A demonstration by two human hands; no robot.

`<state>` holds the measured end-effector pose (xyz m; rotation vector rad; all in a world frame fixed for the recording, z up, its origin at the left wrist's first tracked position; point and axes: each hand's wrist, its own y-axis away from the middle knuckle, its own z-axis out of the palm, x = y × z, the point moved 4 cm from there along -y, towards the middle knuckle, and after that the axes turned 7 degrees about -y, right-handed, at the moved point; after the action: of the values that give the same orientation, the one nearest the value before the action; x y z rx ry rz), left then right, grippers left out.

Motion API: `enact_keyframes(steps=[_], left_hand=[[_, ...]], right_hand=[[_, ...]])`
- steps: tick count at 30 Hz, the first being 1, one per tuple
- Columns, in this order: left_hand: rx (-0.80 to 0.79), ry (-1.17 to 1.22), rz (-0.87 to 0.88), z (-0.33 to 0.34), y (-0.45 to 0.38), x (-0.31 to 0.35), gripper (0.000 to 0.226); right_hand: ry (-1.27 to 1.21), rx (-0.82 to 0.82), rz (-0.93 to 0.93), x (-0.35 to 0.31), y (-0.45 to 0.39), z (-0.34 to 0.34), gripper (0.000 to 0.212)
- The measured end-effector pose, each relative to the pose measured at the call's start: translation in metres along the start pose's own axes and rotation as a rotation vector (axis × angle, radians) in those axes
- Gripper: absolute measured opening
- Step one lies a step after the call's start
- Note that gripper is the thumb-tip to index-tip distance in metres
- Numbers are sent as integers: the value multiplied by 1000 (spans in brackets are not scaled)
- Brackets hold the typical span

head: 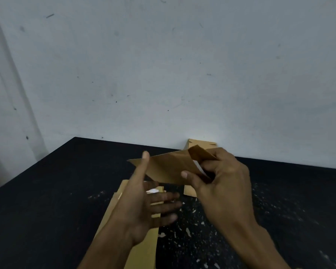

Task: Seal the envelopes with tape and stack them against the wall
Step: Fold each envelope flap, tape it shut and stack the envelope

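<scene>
A brown envelope [169, 167] is held in the air above the black table [47, 200], its flap end to the right with a sliver of white paper showing. My right hand [221, 183] grips that flap end, thumb on the near face and fingers curled behind. My left hand [145, 206] is spread open under the envelope's left part, thumb raised against its near face. Below the left hand lies a pile of brown envelopes [140, 249]. Another brown envelope [200, 145] lies behind the hands, reaching the wall [163, 74].
The black tabletop is speckled with white flecks [192, 230] on the right and near side. Its left edge [27, 167] runs diagonally toward the wall. No tape roll is in view.
</scene>
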<state>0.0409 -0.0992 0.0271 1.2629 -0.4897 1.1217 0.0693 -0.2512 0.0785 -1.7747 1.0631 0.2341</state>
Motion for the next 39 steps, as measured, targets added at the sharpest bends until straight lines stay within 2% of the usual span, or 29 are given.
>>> enact_keyframes(steps=[2,3,6,11,15,19,23,26,28,30,32,34,35,36,37,39], left_hand=[[-247,391,-52,12,-6,4,99],[-293,515,-35,16,-7,8,100],[-202,620,14,22,-13,20,95],[-139,631,-30,24,-21,20,84],[-133,619,-70,24,-19,13,66],[-99,617,-111,21,-15,12,84],[-126,588,-103,24,-11,15,84],[-118,569,-101,25,-10,18,78],[-127,560,-99,23,-11,19,84],[-40,416,-45,19,-14,20,96],[273,151,115,8,-13,25,112],[518,-89,428,-1,1,39,115],[532,-225,643,-2,12,49,110],[446,-400,833,1,20,58,103],[277,-611,945,7,26,63,97],[-38,-1023,993,18,31,65,78]], right_hand=[[43,3,-79,-6,6,0,20],[76,3,-126,-9,10,0,20],[179,5,-246,-17,19,3,20],[316,-48,-308,-14,23,12,8],[299,-88,-260,-13,24,13,13],[112,-38,-156,-8,23,10,30],[60,-56,-167,-5,18,10,36],[79,-71,-189,-5,15,8,29],[102,-59,-199,-5,14,6,24],[121,-31,-193,-4,12,2,20],[121,-21,-161,0,9,-3,18],[116,-42,-121,5,5,-9,16],[106,-69,-95,6,2,-12,15],[91,-103,-69,7,-1,-15,14],[73,-141,-48,8,-4,-18,13],[31,-229,-6,5,-10,-23,13]])
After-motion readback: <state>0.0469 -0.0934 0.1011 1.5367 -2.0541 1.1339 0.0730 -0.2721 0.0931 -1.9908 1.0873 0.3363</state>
